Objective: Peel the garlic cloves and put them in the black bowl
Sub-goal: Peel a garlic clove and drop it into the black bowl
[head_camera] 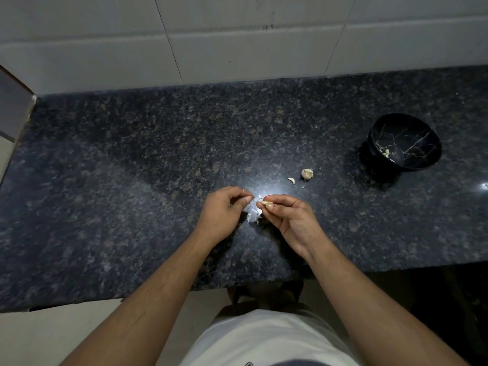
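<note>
Granite, dark and speckled with a polished sheen, forms the countertop, and a bright glare is reflected from it just beyond the hands. A small pale garlic clove is pinched between the thumb and curled fingers of the right hand, held just above the stone. The left hand is seen with its fingers curled inward, its fingertips brought close to the clove; whether a shred of skin is pinched there cannot be told. Thin, papery white peelings are scattered on the counter between and below the two hands. A loose curved clove is laid farther back, and just beside it a rounded, lumpy garlic piece still in its skin. Well apart to the right, the black bowl is set, glossy and round, veined with fine pale lines like marble; a few pale peeled cloves are gathered at its bottom. Smooth white tiles with dark grout lines are seen behind the counter
</note>
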